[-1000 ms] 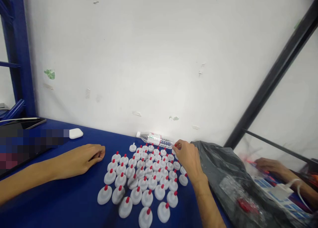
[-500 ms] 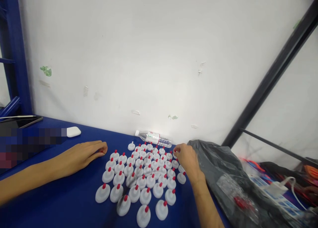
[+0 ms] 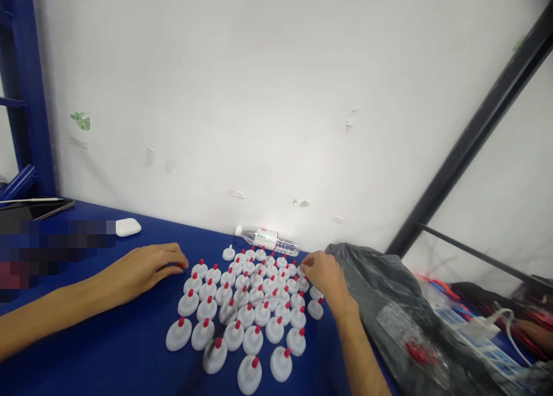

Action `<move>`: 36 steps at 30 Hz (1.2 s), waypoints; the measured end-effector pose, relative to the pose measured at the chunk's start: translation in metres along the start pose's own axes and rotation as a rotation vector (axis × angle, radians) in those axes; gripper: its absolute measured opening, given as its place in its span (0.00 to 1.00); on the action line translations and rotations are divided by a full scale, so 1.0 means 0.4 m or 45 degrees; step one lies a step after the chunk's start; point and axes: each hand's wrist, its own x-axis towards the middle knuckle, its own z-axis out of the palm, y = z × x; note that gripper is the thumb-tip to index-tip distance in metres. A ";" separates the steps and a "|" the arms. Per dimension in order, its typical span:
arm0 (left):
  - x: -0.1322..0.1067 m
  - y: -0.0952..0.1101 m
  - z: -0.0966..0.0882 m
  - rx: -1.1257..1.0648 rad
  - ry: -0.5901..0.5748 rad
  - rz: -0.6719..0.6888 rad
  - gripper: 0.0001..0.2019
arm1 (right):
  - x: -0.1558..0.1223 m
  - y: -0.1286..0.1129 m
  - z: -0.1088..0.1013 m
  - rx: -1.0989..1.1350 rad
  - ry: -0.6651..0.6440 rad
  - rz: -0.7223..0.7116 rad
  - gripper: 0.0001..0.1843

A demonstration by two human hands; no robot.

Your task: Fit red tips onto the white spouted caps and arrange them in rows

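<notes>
Several white, round, lid-like pieces with upright spouts, most with small red caps, stand on the blue table [image 3: 112, 350]. My left hand [image 3: 138, 269] is closed in a pinch to their left, with a small red cap [image 3: 180, 265] between thumb and fingers. At the right edge of the group, my right hand [image 3: 326, 278] has its fingers pressed together at the red tip of a white lid [image 3: 303, 285]; the fingers partly hide that tip. A lid without a red cap [image 3: 228, 253] stands at the back left. Another lid [image 3: 315, 309] sits beside my right wrist.
A clear plastic bottle [image 3: 268, 240] lies along the wall behind the lids. At the left are a white case [image 3: 128, 228] and a dark tablet [image 3: 52, 208]. A grey plastic bag [image 3: 371, 286] and a power strip [image 3: 488, 344] lie at the right.
My right hand has shifted slightly down, bringing its fingertips to a lid's red tip. The red cap in my left fingers now shows. The lids mostly stay where they were.
</notes>
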 end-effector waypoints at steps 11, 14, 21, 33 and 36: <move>0.000 0.036 -0.010 0.029 -0.058 -0.075 0.15 | -0.002 0.005 0.010 0.008 0.002 0.033 0.12; -0.002 0.061 -0.026 0.020 -0.109 -0.105 0.15 | -0.002 0.001 0.000 0.052 0.056 -0.002 0.11; -0.004 0.089 -0.045 0.029 -0.175 -0.132 0.17 | -0.021 -0.047 -0.020 0.208 0.072 -0.356 0.06; 0.001 0.081 -0.037 0.031 -0.180 -0.120 0.18 | -0.013 -0.070 0.014 0.052 0.039 -0.363 0.05; -0.001 0.081 -0.039 0.030 -0.177 -0.117 0.17 | -0.013 -0.073 0.015 0.031 0.035 -0.371 0.06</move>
